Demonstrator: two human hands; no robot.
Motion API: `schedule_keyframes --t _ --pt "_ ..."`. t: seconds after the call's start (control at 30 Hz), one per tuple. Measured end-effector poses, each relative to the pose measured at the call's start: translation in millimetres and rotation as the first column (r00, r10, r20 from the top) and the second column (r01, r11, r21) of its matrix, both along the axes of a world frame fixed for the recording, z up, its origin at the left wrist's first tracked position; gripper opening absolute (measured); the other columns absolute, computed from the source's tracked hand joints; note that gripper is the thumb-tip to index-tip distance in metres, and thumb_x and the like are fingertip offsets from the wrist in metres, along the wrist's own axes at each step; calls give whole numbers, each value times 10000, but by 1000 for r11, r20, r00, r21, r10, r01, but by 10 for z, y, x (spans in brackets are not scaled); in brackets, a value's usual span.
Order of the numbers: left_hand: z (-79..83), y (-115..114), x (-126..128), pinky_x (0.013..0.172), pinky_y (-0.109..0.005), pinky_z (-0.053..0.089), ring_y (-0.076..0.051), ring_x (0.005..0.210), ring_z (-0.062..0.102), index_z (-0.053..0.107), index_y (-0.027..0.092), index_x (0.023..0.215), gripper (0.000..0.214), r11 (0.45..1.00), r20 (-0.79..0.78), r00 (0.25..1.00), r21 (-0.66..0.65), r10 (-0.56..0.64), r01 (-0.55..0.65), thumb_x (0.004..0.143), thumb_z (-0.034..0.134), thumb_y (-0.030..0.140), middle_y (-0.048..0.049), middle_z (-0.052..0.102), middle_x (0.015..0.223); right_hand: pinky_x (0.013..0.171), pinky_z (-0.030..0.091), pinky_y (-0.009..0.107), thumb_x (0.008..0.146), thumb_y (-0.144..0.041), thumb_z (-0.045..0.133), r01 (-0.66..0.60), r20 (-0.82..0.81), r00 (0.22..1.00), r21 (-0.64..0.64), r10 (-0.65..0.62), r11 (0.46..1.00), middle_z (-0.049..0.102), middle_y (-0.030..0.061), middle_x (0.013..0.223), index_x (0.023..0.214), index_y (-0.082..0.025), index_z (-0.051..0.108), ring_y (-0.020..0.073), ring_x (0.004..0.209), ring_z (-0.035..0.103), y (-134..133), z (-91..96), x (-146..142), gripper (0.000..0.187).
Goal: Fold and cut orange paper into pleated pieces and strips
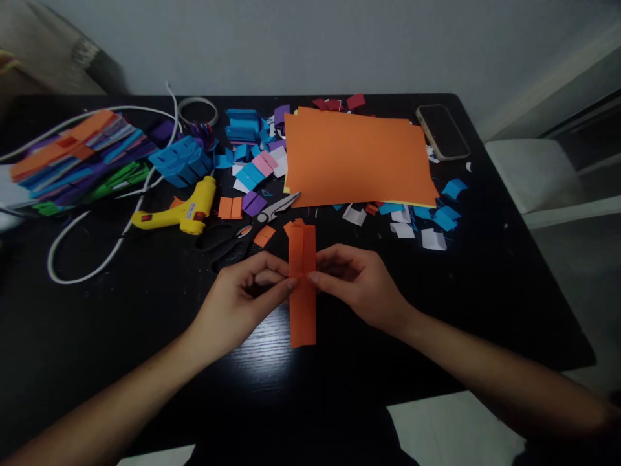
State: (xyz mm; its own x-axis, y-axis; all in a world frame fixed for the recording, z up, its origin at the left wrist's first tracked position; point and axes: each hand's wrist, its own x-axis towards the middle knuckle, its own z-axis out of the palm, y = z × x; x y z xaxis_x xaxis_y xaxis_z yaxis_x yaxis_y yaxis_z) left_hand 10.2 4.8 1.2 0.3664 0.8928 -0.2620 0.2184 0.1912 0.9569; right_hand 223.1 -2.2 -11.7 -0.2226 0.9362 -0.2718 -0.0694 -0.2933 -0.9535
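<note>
A narrow orange paper strip (303, 310), folded along its length, lies on the black table (145, 336) in front of me. My left hand (242, 304) pinches its left edge near the middle, fingers curled. My right hand (356, 285) pinches the right edge at the same height. Both thumbs and forefingers meet at the strip. Its upper end shows folded flaps.
A large orange sheet (356, 158) lies behind the strip. Black-handled scissors (247, 233) and a yellow glue gun (182, 212) with a white cable sit to the left. Stacks of folded coloured paper (82, 158), blue and white scraps (431, 223) and a phone (442, 131) surround them.
</note>
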Motion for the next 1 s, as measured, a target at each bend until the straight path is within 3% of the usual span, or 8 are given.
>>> schedule_keyframes --t 0.27,0.4,0.47,0.7,0.77,0.87,1.0 --pt "-14 -16 9 629 -214 534 -124 650 684 703 180 928 117 999 25 999 42 29 -30 905 746 286 7 744 726 799 646 334 762 -352 899 -70 -4 998 -31 70 997 802 27 922 947 -213 792 181 842 763 2 -11 13 255" --pt "-8 -21 10 615 -186 535 -103 643 678 703 190 929 15 993 75 997 110 32 -40 915 698 187 23 725 723 828 630 320 797 -273 863 -39 12 999 40 38 998 797 11 899 901 -227 801 172 858 759 -11 -2 4 130" --pt "6 -16 7 618 -170 538 -97 671 690 710 188 891 70 988 85 996 152 24 -37 909 672 133 18 733 757 815 625 302 806 -229 847 -20 1 1000 80 20 997 793 0 875 879 -237 805 163 849 759 -13 4 5 85" --pt "35 -6 -34 656 -166 555 -96 720 715 732 201 924 118 969 60 998 246 -18 3 940 646 121 12 763 824 807 636 304 889 -184 719 -42 27 999 110 39 993 810 10 919 923 -244 822 169 867 766 1 112 47 124" --pt "23 -13 -50 632 -176 544 -101 699 701 725 197 928 116 949 4 1000 314 -16 14 947 636 124 8 756 809 789 640 295 918 -206 690 -51 8 999 95 50 994 808 15 919 940 -237 821 167 861 767 -4 139 45 136" --pt "3 -25 -76 628 -195 534 -107 701 695 725 193 964 129 894 -92 995 444 -28 66 952 623 114 -5 762 844 787 636 268 874 -246 787 -46 0 999 84 46 995 801 12 903 925 -226 812 158 857 764 -19 135 23 60" --pt "-2 -37 -82 716 -217 566 -130 816 734 721 192 1008 179 832 -122 989 538 -83 136 951 592 82 -23 781 942 773 637 247 786 -235 889 -14 8 1000 106 14 994 802 8 896 924 -218 794 150 837 767 -48 77 -5 168"
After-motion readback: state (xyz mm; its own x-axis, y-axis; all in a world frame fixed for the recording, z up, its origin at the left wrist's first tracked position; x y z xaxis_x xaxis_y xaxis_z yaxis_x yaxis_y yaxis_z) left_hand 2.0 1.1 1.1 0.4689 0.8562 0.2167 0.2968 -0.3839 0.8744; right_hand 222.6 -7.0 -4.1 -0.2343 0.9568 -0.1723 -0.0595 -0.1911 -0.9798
